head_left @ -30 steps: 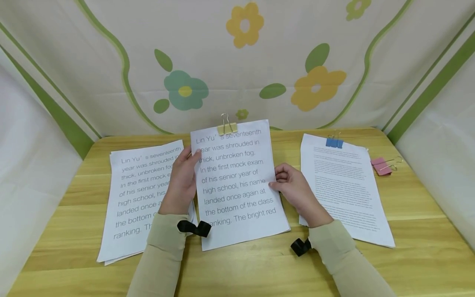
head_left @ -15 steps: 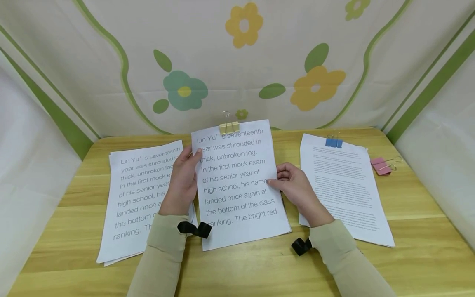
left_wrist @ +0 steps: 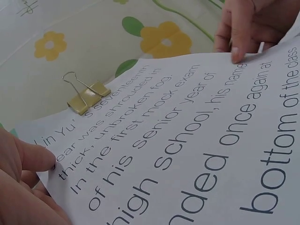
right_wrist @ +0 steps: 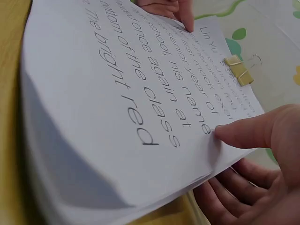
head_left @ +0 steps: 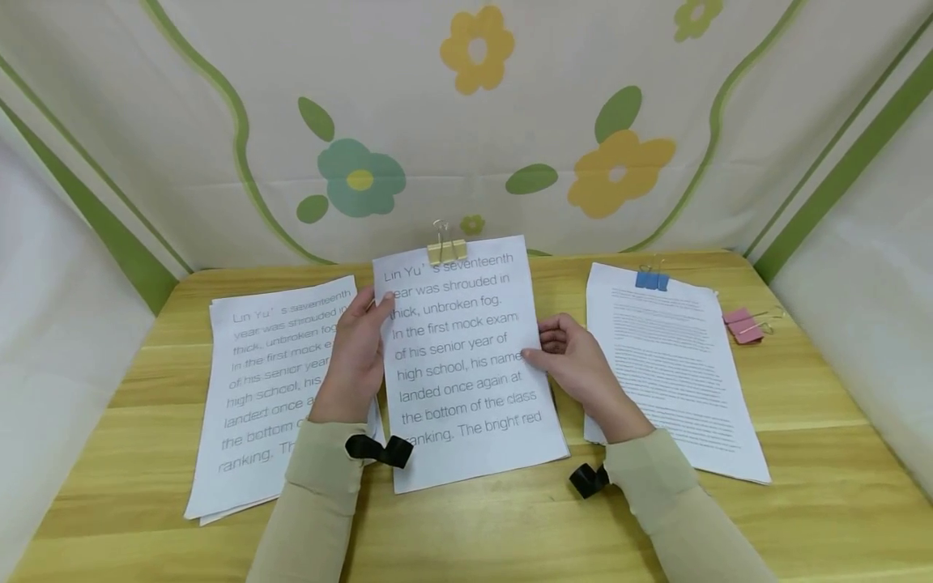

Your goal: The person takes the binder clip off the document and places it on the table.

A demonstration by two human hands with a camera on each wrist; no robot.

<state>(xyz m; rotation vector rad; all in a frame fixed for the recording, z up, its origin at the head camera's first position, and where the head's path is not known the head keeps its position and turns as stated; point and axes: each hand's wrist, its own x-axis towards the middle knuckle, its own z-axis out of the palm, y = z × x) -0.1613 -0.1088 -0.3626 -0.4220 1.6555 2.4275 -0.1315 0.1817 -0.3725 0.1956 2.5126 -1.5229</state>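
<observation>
A stack of printed paper (head_left: 459, 364) is held up, tilted, in the middle of the head view. A yellow binder clip (head_left: 447, 252) grips its top edge, one wire handle standing up. My left hand (head_left: 353, 348) pinches the stack's left edge, thumb on the printed face. On the right edge, my right hand (head_left: 579, 364) does likewise; its other fingers lie behind the paper, as the right wrist view shows at the thumb (right_wrist: 248, 132). The yellow clip (left_wrist: 88, 97) also shows in the left wrist view.
To the left lies another stack of large-print sheets (head_left: 255, 405), partly behind my left arm. On the right is a small-print stack (head_left: 670, 380) with a blue binder clip (head_left: 652, 280). A pink binder clip (head_left: 745, 326) lies beside it on the wooden table (head_left: 496, 534).
Both hands keep their hold on the clipped stack, which shifts and tilts very slightly. The yellow clip's wire handles look a little different in angle. The head view drifts slightly.
</observation>
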